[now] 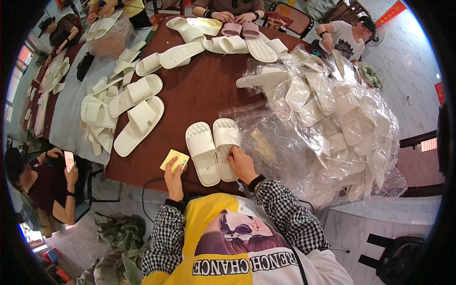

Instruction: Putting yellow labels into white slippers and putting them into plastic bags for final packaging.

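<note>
A pair of cream-white slippers lies side by side on the brown cloth, toes pointing away from me: the left slipper [202,154] and the right slipper [224,137]. My right hand [243,165] is closed at the right slipper, fingertips bent against its inner sole just below the strap. What lies under those fingertips is hidden. Left of the pair, my left hand [174,178] grips a small yellow pad of labels [172,160], thumb on top. Another pair, a near slipper [139,126] and a far slipper [136,96], lies farther left.
At right, a large clear plastic bag [375,128] bulges with white slippers; its loose edge reaches my pair. More slippers [183,54] line the far edge, where a person handles pink slippers [241,30]. Another person [349,40] works behind the bag; one at left holds a phone [70,161].
</note>
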Available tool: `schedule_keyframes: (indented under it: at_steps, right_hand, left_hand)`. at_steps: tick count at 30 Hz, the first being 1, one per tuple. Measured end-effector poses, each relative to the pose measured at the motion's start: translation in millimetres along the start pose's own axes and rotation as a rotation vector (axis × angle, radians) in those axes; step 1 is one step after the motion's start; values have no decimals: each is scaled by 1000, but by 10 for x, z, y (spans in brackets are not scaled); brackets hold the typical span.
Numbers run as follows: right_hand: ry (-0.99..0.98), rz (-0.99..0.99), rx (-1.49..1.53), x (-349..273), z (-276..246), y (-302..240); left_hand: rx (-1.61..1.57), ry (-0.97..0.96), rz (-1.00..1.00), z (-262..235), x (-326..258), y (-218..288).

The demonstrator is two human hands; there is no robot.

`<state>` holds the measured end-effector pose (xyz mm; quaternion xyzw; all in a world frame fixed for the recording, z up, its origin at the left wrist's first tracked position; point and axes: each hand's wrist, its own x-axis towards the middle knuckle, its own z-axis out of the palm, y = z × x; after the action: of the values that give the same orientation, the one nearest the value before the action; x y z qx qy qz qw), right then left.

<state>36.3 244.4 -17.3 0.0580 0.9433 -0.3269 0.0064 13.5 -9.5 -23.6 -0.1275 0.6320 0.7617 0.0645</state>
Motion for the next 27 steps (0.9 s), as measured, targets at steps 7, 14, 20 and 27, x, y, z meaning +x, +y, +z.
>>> schedule_keyframes:
  at_steps: [7,14,20,27]
  right_hand:
    - [12,-38,42,-21,16,48]
    - [6,-6,91,-15,-19,46]
    - [-79,-33,-16,-149,-267,51]
    - [116,51,6,-199,-255,311]
  left_hand:
    - [147,27,154,151,-168,305]
    - [431,-218,340,488,-293,424]
    - [670,-445,403,616,-298,344]
    - [829,-736,635,947,-281,193]
